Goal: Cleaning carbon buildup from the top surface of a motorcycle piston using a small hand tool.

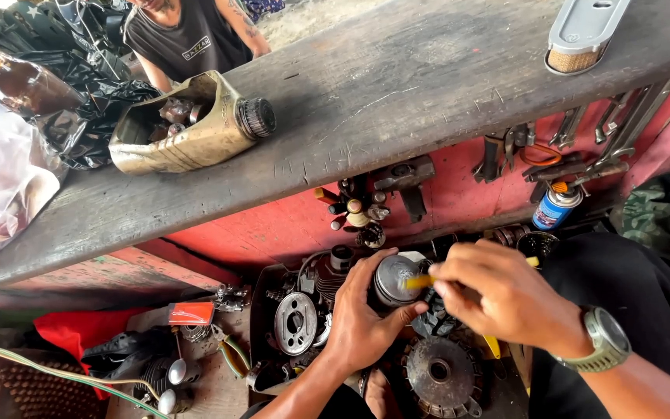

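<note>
Head view looks down on both hands meeting over a cluttered parts tray. Nearest, the left hand (pixel 366 322) comes up from below and wraps its fingers around a round metal piston (pixel 394 279), gripping it from the left and underneath with the crown tipped up and toward the right. The right hand (pixel 505 299), wearing a watch (pixel 605 340), reaches in from the right; its fingers pinch a yellow-handled tool (pixel 420 282) that lies roughly level, its long axis running left to right, with the tip touching the piston's top. So the piston sits just left of the right fingertips, and the left hand is the nearer one, already clasping it. Around them lie a finned disc (pixel 437 374) below and a round plate with holes (pixel 296 322) to the left. Farther off, a spray can (pixel 555 206) stands against the red wall, under a grey wooden plank (pixel 397 85) carrying a cut-open jug (pixel 188 124).
</note>
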